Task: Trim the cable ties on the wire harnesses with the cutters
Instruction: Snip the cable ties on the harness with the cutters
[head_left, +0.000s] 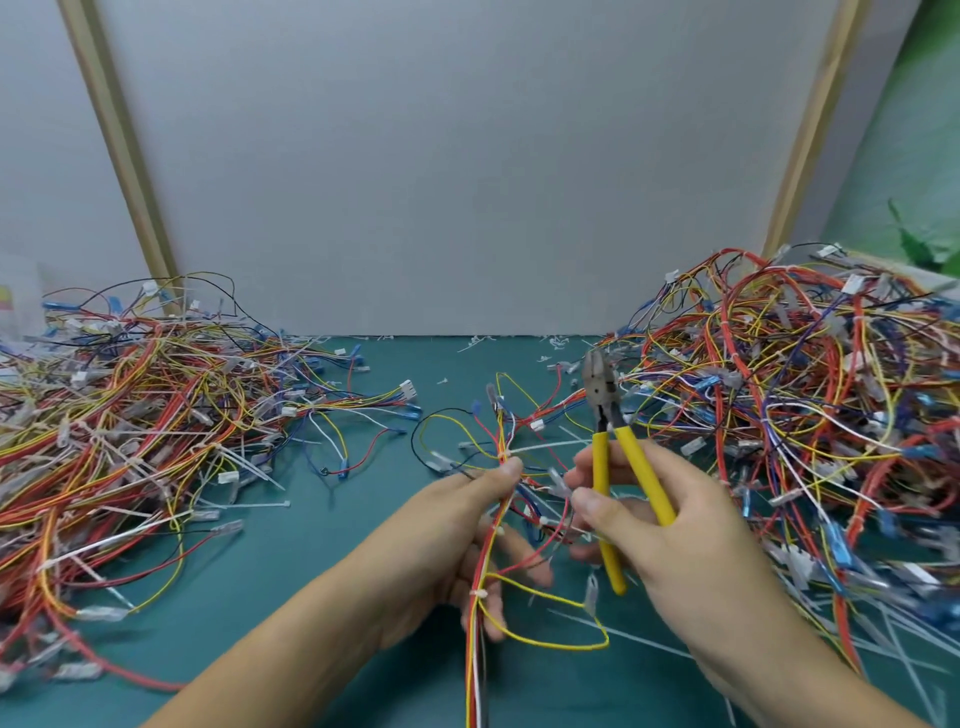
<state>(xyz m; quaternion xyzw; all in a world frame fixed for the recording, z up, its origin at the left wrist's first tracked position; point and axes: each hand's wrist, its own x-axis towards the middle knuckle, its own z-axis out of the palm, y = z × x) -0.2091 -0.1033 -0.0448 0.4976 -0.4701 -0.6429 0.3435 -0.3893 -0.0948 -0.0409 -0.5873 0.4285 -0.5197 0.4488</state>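
Note:
My left hand (457, 525) grips a wire harness (488, 561) of red, yellow and white wires, thumb pressed near a white cable tie (503, 456) whose long tail sticks out to the right. Another tie (478, 594) wraps the same harness lower down. My right hand (670, 519) holds the yellow-handled cutters (610, 467) upright, fingers curled round the handles. The cutter jaws (597, 371) point up and away, slightly parted, above and to the right of the tie. Nothing lies between the jaws.
A big heap of harnesses (135, 410) covers the left of the green mat (322, 571). A larger heap (810, 405) fills the right. Cut tie scraps (519, 345) lie along the grey back board. Loose tie tails lie at lower right (893, 639).

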